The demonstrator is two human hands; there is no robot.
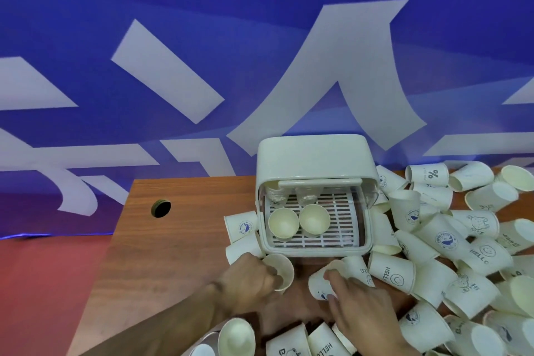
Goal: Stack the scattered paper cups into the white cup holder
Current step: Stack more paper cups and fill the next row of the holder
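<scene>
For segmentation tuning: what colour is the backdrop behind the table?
Backdrop is blue with large white strokes; best in head view.

Head-worn wide-angle view, facing forward and down (close over the table (pixel 185 251))
</scene>
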